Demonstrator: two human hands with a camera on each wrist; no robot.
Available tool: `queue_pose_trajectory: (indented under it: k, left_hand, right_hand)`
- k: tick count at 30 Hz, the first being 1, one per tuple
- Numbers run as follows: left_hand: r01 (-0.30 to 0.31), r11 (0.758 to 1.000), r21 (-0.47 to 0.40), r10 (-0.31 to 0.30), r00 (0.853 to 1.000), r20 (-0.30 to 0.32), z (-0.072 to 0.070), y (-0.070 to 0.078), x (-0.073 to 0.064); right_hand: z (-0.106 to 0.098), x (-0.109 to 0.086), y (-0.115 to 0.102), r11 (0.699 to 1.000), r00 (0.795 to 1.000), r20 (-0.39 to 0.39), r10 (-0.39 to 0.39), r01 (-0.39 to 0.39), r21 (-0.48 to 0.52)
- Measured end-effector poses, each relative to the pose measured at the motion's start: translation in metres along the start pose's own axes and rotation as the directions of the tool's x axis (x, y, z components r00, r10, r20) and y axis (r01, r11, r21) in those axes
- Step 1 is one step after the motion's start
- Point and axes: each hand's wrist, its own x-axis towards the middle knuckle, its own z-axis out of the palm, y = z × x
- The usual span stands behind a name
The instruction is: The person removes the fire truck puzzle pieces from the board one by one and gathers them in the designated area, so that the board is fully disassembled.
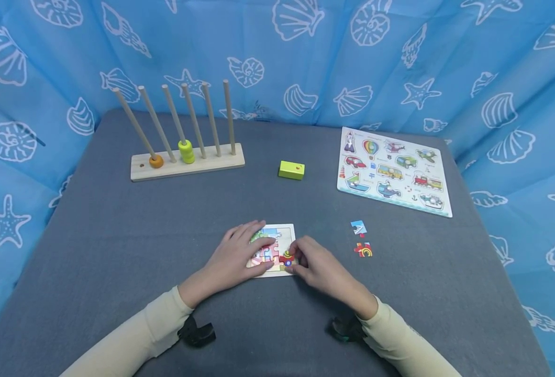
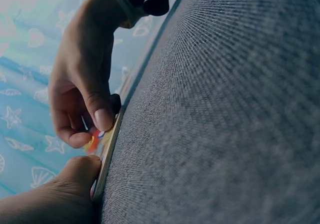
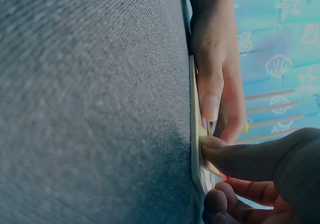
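A small jigsaw puzzle board (image 1: 284, 236) with a pale wooden rim lies on the table in front of the person, partly filled with colourful pieces. The left hand (image 1: 236, 256) rests over its left side, fingers extended and thumb on the lower part, covering some of the picture. At the board's lower right, the right hand (image 1: 323, 268) pinches a red puzzle piece (image 1: 286, 259) with yellow and blue details between thumb and fingers. In the right wrist view, the right thumb (image 3: 235, 156) is close over the board's edge, with the left hand (image 3: 212, 69) beyond it.
Two loose puzzle pieces, a blue one (image 1: 358, 228) and a red-yellow one (image 1: 364, 250), lie right of the right hand. Farther back are a wooden peg stand (image 1: 221, 161) with beads, a lime-green block (image 1: 291, 170) and a vehicle picture board (image 1: 376, 188). A blue curtain (image 1: 268, 47) hangs behind.
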Motion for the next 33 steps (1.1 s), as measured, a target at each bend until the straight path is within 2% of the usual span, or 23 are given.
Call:
queue_pose_trajectory:
  k: [7, 15, 23, 28, 33]
  left_hand:
    - [0.008, 1.0, -0.006, -0.008, 1.0, -0.002, 0.0, 0.0, 0.0]
    - [0.001, 1.0, -0.01, -0.001, 1.0, -0.003, -0.001, 0.0, 0.0]
    - [-0.009, 1.0, -0.01, 0.009, 1.0, -0.019, 0.0, 0.0, 0.0]
    - [-0.003, 1.0, -0.003, 0.003, 1.0, 0.004, 0.0, -0.001, 0.0]
    - [-0.015, 1.0, -0.013, 0.015, 1.0, -0.006, 0.001, -0.001, 0.0]
  right_hand:
    - [-0.001, -0.001, 0.0, 0.999, 0.999, -0.039, -0.014, 0.016, 0.047]
    - [-0.001, -0.003, 0.001, 0.993, 0.999, -0.037, 0.002, 0.002, 0.118]
    - [-0.006, -0.019, 0.015, 0.98, 0.996, -0.085, -0.032, 0.048, 0.193]
    - [-0.018, -0.037, 0.035, 0.982, 0.989, -0.142, 0.029, -0.002, 0.189]
    - [-0.035, -0.057, 0.054, 0.978, 0.968, -0.213, 0.135, -0.096, 0.185]
